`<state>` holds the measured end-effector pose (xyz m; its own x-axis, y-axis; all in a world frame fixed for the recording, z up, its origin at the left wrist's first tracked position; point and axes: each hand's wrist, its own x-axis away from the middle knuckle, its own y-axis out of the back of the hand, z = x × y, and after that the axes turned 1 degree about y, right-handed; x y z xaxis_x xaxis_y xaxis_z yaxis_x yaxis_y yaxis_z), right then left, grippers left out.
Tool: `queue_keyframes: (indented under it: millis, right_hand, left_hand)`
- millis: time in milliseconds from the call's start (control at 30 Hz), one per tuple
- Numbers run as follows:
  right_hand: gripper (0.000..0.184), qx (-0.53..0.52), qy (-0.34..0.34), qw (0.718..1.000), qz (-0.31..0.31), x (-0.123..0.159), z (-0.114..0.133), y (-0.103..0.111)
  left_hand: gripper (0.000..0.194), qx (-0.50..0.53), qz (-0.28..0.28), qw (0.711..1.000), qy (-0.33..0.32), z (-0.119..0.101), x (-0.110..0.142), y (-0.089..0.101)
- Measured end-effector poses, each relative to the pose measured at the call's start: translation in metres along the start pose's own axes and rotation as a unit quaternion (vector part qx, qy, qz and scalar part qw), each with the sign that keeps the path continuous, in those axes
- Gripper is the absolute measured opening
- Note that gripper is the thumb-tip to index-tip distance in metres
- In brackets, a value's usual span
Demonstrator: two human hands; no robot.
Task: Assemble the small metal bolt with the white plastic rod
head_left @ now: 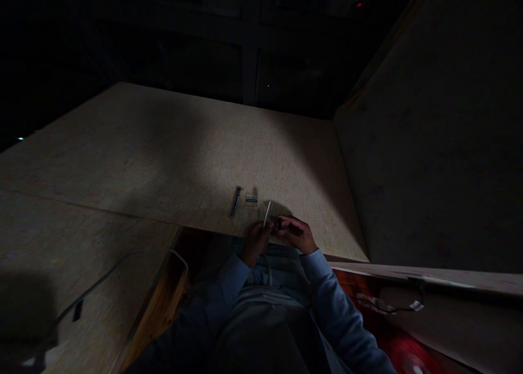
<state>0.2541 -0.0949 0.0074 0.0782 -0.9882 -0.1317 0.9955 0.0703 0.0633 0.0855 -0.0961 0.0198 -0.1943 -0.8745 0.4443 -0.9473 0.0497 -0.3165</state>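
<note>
Near the front edge of the table, both of my hands are close together. My left hand (256, 241) is closed around a thin white stick-like piece (267, 213), which points up and away from me. A small dark object (279, 223) sits at the fingertips of my right hand (297, 233), which is curled; the dim light hides its kind. Just beyond my left hand lies a slim dark tool with a short crosspiece on top (236, 201), looking like a razor. Beside it is a small clear case (252, 200) with a dark green strip inside.
The pale speckled tabletop (229, 150) meets an upright panel (420, 145) on the right. A cable (102, 279) runs across the left surface. An open wooden edge (157, 314) shows at lower left, and a red item (408, 352) at lower right.
</note>
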Motion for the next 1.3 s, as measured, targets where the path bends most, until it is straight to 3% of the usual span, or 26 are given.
queue_keyframes:
  millis: [133, 333, 500, 667, 900, 1033, 1300]
  right_hand:
    - [0.043, -0.007, -0.043, 0.998, -0.055, 0.002, -0.004, 0.0]
    - [0.043, 0.004, -0.056, 0.997, -0.06, 0.004, -0.003, -0.003]
    - [0.038, 0.006, -0.051, 0.995, -0.08, 0.006, -0.002, -0.004]
    - [0.041, -0.016, -0.056, 0.99, -0.128, 0.007, -0.001, -0.003]
    - [0.044, -0.006, -0.041, 0.989, -0.145, 0.004, 0.003, -0.004]
    - [0.045, -0.034, -0.035, 0.984, -0.169, 0.006, 0.004, -0.008]
    - [0.043, -0.024, -0.029, 0.973, -0.226, 0.047, 0.01, -0.004]
  left_hand:
    - [0.069, -0.018, 0.017, 1.0, 0.004, 0.009, 0.005, 0.004]
    - [0.08, 0.0, 0.041, 0.999, 0.035, 0.019, 0.021, 0.013]
    - [0.076, 0.038, 0.041, 0.996, 0.073, 0.017, 0.039, 0.017]
    - [0.068, 0.059, 0.038, 0.995, 0.071, 0.012, 0.052, 0.019]
    - [0.058, 0.083, 0.059, 0.993, 0.06, 0.019, 0.062, 0.026]
    - [0.057, 0.052, 0.055, 0.997, 0.018, 0.016, 0.06, 0.023]
    - [0.047, -0.031, 0.0, 0.998, -0.058, -0.004, 0.034, 0.012]
